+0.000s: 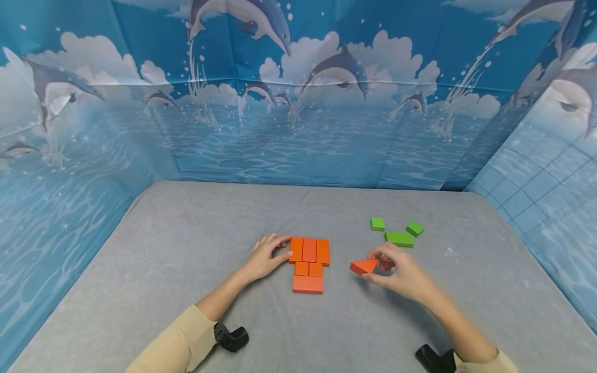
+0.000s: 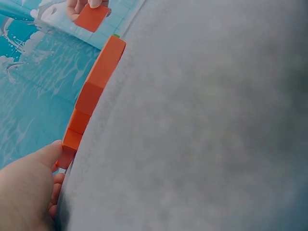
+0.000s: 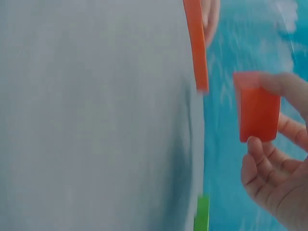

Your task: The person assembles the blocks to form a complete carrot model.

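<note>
Orange blocks lie flat and close together on the grey cloth: three upright oblongs side by side, with the middle oblong (image 1: 309,250) among them, two small blocks (image 1: 301,269) below, and a wide block (image 1: 308,284) nearest me. My left hand (image 1: 266,257) rests at the left side of the top row, index finger and thumb tip touching the left oblong (image 1: 296,249). To the right of the group, my right hand (image 1: 398,272) pinches an orange triangular block (image 1: 365,266) between thumb and fingers, raised above the cloth. The right wrist view shows one flat face of this triangular block (image 3: 259,108).
Beyond my right hand lie a green oblong (image 1: 399,239) and two small green blocks, one at left (image 1: 377,224) and one at right (image 1: 414,228). A blue dolphin-print curtain (image 1: 308,145) surrounds the grey table (image 1: 210,207) at the back and sides.
</note>
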`<state>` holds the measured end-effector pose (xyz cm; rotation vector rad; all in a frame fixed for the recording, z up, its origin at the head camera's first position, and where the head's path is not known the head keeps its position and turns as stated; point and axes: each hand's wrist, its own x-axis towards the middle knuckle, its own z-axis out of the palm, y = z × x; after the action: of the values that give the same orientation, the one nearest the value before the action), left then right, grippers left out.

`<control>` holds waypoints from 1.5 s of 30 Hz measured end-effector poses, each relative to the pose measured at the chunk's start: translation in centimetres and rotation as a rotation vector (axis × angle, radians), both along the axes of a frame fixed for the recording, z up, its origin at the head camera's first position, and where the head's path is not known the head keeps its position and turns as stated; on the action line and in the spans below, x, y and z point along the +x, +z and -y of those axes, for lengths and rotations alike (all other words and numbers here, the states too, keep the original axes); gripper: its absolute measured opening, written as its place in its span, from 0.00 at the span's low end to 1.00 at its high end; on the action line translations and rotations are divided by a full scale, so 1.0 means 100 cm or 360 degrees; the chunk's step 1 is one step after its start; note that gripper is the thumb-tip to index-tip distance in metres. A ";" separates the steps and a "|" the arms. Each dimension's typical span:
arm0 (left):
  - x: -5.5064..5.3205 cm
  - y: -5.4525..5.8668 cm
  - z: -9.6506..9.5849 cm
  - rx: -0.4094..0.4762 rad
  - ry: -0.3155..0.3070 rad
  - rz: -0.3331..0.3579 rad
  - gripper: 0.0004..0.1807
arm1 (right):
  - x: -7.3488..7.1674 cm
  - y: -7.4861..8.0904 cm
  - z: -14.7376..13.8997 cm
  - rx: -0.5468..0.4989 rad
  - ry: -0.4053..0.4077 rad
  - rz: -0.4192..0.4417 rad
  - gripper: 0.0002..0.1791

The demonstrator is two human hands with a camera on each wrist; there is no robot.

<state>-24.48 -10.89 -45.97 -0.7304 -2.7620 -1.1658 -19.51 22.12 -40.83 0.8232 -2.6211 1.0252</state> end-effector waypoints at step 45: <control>0.001 0.000 0.000 0.0011 0.0002 -0.0044 0.23 | 0.036 -0.022 0.117 0.0339 -0.0072 -0.0213 0.21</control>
<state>-24.36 -10.85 -45.93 -0.7386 -2.7340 -1.1557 -15.87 10.40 -43.00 0.8403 -2.6507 0.6628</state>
